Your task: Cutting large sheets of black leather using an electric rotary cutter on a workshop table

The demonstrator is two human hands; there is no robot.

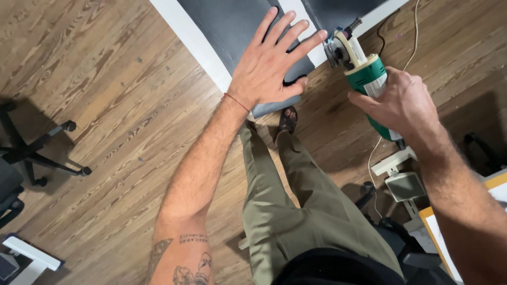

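My right hand [397,103] grips the green body of an angle grinder [364,68], its disc and guard pointing toward a dark grey panel [232,26] that leans over the wooden floor. My left hand [269,60] is stretched out with fingers spread, hovering over or resting on the lower edge of that panel; contact cannot be told. A thin red cord circles my left wrist. The grinder's disc sits just right of my left fingertips. My legs in olive trousers and a sandalled foot [288,120] show below the hands.
A white strip [195,42] borders the panel. A white cable [374,158] runs across the floor near a white stand [398,174]. Black office chair legs [42,158] stand at the left. A yellow-edged board [438,232] lies at the lower right.
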